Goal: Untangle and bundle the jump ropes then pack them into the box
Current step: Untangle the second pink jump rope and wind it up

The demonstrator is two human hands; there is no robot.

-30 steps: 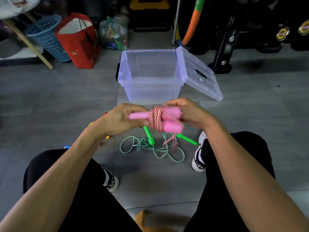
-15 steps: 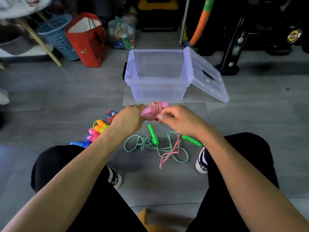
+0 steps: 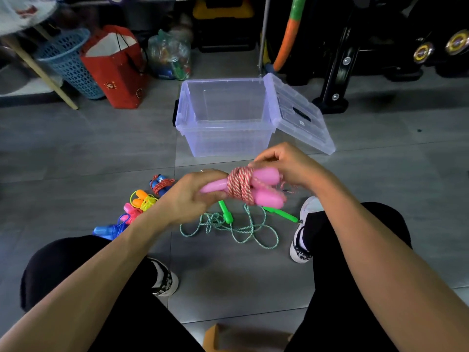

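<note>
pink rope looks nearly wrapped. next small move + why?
Probably tuck the loose rope end under the wraps. The red-white cord is already coiled round both pink handles, the left hand grips their thin ends, and the right hand pinches by the coil with a short tail hanging. The clear box stands open beyond.

Clear box [image 3: 225, 138] open-topped ahead, lid [image 3: 302, 115] leaning off its right side, bare floor [image 3: 88, 148] left, loose green rope [image 3: 236, 228] between feet
</note>
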